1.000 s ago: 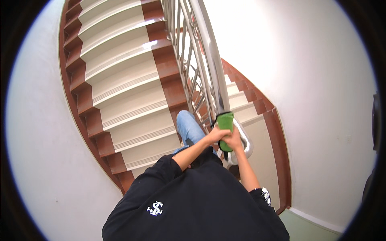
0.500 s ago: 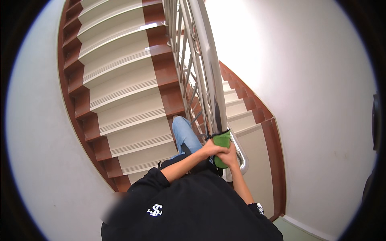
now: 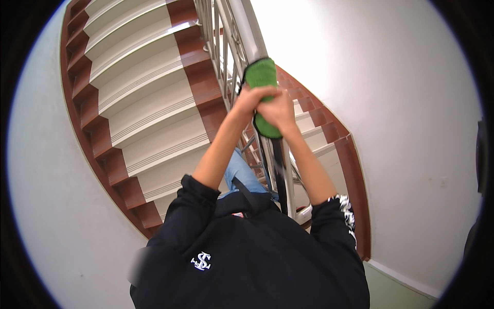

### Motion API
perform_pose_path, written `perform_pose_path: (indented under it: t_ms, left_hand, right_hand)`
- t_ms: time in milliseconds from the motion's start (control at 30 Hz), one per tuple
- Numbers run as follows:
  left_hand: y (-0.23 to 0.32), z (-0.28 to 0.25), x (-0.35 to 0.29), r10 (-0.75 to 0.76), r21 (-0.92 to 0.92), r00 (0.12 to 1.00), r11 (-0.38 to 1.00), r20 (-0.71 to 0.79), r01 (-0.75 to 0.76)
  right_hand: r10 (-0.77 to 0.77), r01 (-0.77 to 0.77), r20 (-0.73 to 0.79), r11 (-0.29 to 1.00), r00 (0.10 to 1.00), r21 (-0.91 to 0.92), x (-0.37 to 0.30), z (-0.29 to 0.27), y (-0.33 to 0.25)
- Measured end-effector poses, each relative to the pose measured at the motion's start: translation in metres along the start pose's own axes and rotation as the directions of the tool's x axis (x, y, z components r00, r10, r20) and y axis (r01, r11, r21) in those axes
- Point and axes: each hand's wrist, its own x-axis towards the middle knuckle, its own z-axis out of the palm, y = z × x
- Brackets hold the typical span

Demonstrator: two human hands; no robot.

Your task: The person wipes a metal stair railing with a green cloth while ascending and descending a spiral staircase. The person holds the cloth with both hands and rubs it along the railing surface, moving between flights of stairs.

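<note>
A green cloth with dark edging [image 3: 262,72] is wrapped over the shiny metal handrail [image 3: 245,23]. My left hand [image 3: 250,99] and my right hand [image 3: 278,109] are both closed around it, side by side with fingers overlapping. The cloth shows above and below my hands. Both arms stretch forward along the rail from black sleeves. The underside of the rail and the parts of the cloth under my palms are hidden.
Cream stairs [image 3: 149,108] with red-brown borders rise on the left. Metal balusters [image 3: 218,46] stand under the rail. More stairs [image 3: 304,121] lie beyond it on the right, beside a white wall [image 3: 401,129]. My jeans-clad leg [image 3: 242,172] is near the railing.
Both hands have slid the green cloth forward, up along the handrail and away from my body. My arms are now more stretched out, and the view has shifted slightly.
</note>
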Motion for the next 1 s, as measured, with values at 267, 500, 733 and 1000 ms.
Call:
perform_pose_path:
  t_ms: [267, 500, 733, 1000]
  left_hand:
    - [0.039, -0.006, 0.024, -0.017, -0.064, 0.999, 0.998, 0.027, 0.018]
    - [0.004, -0.005, -0.002, -0.030, -0.033, 0.998, 0.999, 0.055, 0.032]
    - [-0.090, 0.010, -0.079, -0.150, 0.110, 0.989, 0.983, 0.022, 0.146]
    - [-0.186, 0.027, -0.159, -0.180, 0.155, 0.980, 0.974, 0.091, 0.164]
  right_hand:
    - [-0.089, 0.088, 0.007, 0.989, 0.996, 0.118, 0.029, -0.010, -0.045]
    - [-0.170, 0.177, -0.133, 0.983, 0.976, 0.045, -0.002, 0.007, -0.001]
    - [-0.048, 0.065, -0.135, 0.990, 0.990, 0.127, -0.128, 0.004, 0.073]
    - [-0.003, 0.021, -0.086, 0.980, 0.996, 0.200, -0.238, -0.001, 0.141]
